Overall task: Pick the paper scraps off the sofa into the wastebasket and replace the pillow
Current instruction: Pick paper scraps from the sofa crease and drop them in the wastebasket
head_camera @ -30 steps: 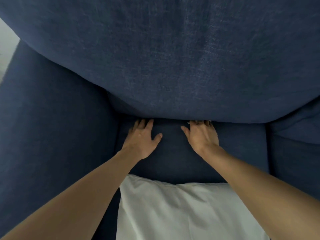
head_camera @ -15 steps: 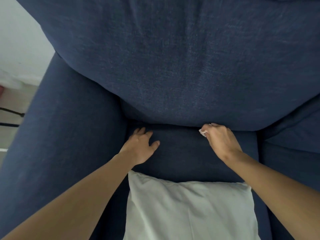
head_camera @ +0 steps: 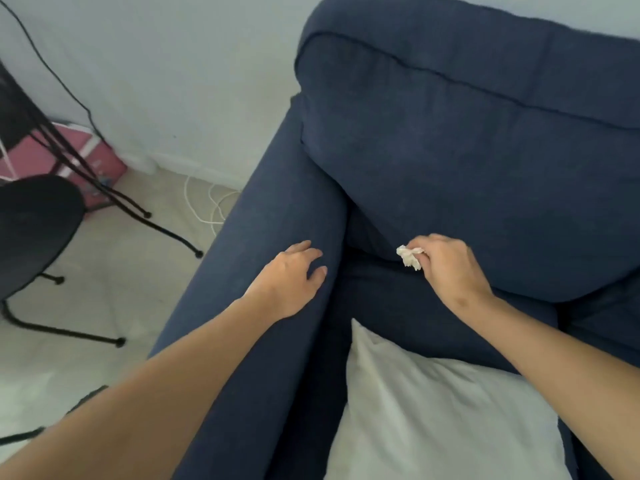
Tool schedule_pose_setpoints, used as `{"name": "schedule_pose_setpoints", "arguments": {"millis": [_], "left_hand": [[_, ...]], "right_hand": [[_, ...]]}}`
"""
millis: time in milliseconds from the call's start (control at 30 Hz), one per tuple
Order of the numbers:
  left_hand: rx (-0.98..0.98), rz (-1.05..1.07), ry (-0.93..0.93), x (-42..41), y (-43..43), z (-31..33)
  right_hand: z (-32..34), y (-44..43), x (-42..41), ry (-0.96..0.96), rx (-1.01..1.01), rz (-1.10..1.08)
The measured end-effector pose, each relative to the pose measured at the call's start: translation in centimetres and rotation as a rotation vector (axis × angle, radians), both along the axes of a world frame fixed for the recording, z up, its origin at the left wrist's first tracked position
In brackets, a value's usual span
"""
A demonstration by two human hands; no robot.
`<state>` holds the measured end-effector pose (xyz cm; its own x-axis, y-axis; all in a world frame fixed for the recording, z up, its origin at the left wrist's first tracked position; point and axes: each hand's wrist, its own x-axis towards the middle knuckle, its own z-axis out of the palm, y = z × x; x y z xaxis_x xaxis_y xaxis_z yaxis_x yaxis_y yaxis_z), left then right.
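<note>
Nearest the camera, a white pillow (head_camera: 443, 414) lies on the seat cushion (head_camera: 398, 306) of the dark blue sofa (head_camera: 485, 161), at the seat's left end, its left edge close beside the armrest (head_camera: 270, 271). Both bare forearms reach over it from the near edge.

Left hand (head_camera: 291, 278): palm down, fingers loosely spread, lying on top of the armrest. Holds nothing.

Right hand (head_camera: 446, 268): fingers curled inward, thumb and fingertips pinched on a small crumpled white paper scrap (head_camera: 410, 257). Scrap sticks out to the left of the fingers and is held above the seat cushion, in front of the lower edge of the back cushion (head_camera: 467, 150). Cannot tell whether it touches the fabric.

Farther back, the back cushion fills the upper right, with a piped seam along its top. A second seat cushion edge shows at the far right.

Left of the sofa: pale floor (head_camera: 114, 289) and a black round-seated chair (head_camera: 31, 230) with thin metal legs. A white cable (head_camera: 207, 206) lies looped on the floor just beside the armrest. Beyond the chair, a pink box (head_camera: 83, 168) sits against the pale wall (head_camera: 173, 71), and a black cord hangs down that wall.
</note>
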<state>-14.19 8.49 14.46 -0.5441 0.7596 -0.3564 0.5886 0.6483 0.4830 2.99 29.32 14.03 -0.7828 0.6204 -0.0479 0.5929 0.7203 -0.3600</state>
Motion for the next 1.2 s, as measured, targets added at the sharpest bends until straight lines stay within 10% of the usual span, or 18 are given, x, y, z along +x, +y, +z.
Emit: {"name": "schedule_pose_setpoints", "arguments": {"millis": [700, 1200], "left_hand": [[-0.193, 0.636, -0.030, -7.8, -52.0, -3.9], [-0.214, 0.723, -0.218, -1.3, -63.3, -14.5]], "right_hand": [[-2.0, -50.6, -22.9, -0.136, -0.116, 0.764], [-14.8, -63.4, -20.2, -0.679, -0.232, 0.918]]}}
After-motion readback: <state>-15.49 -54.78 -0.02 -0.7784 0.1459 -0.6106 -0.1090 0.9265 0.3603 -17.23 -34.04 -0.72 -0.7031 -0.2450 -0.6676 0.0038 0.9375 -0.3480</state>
